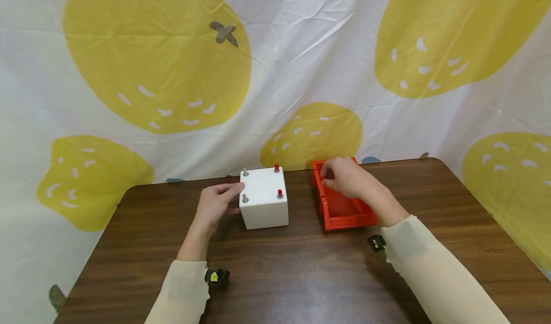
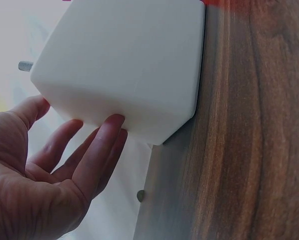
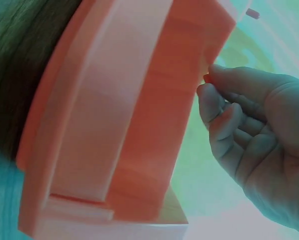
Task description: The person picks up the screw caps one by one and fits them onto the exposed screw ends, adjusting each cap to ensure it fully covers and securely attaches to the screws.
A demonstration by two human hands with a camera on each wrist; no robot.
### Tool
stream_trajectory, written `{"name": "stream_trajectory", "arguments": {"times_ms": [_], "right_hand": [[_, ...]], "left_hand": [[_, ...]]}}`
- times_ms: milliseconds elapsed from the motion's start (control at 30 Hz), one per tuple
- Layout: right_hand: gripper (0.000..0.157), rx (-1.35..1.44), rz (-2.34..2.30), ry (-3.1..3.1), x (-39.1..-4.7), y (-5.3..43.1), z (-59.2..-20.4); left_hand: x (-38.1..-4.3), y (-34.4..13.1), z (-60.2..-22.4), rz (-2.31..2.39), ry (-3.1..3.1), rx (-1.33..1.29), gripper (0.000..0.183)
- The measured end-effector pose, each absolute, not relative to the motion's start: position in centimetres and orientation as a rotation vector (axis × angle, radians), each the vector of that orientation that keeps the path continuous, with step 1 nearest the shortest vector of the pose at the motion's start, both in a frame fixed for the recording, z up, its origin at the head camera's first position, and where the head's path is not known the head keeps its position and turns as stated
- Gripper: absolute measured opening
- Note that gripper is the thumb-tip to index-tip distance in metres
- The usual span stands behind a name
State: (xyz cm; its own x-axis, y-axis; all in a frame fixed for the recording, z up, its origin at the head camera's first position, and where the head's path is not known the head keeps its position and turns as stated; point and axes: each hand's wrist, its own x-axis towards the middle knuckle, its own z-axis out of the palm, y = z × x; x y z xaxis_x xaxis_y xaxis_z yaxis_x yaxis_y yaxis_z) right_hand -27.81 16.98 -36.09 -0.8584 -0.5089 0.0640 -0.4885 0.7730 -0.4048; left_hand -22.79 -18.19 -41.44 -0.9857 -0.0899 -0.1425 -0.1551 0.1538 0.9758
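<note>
A white box (image 1: 264,214) stands on the table with metal bolts sticking up at its top corners. Two red caps (image 1: 280,193) sit on the right-hand bolts, while the left-hand bolts (image 1: 245,198) are bare metal. My left hand (image 1: 214,203) rests lightly against the box's left side, thumb at the top edge and fingers slightly bent along the face. Over the red bin (image 1: 347,222), my right hand (image 1: 347,177) pinches a small red cap (image 3: 207,78) between thumb and index finger, mostly covered by the fingertips. The other right fingers are curled in.
The bin stands to the right of the box on a dark wood table (image 1: 275,276), near its back edge. Behind hangs a white cloth (image 1: 297,66) with a yellow fruit print. A dark wrist camera (image 1: 218,277) is strapped to each sleeve.
</note>
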Motion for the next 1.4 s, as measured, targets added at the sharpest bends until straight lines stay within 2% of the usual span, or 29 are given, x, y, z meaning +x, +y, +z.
{"name": "stream_trajectory", "arguments": {"times_ms": [767,1400], "right_hand": [[0.010,-0.900,-1.161,2.816,-26.7,13.8,-34.8],[0.013,-0.929,-1.313,2.675,-25.8,10.4,-34.0]], "left_hand": [[-22.8,-18.2,-41.4,2.016,2.347,-0.237,0.051],[-22.8,-18.2,-41.3,2.017,2.337,-0.245,0.049]]}}
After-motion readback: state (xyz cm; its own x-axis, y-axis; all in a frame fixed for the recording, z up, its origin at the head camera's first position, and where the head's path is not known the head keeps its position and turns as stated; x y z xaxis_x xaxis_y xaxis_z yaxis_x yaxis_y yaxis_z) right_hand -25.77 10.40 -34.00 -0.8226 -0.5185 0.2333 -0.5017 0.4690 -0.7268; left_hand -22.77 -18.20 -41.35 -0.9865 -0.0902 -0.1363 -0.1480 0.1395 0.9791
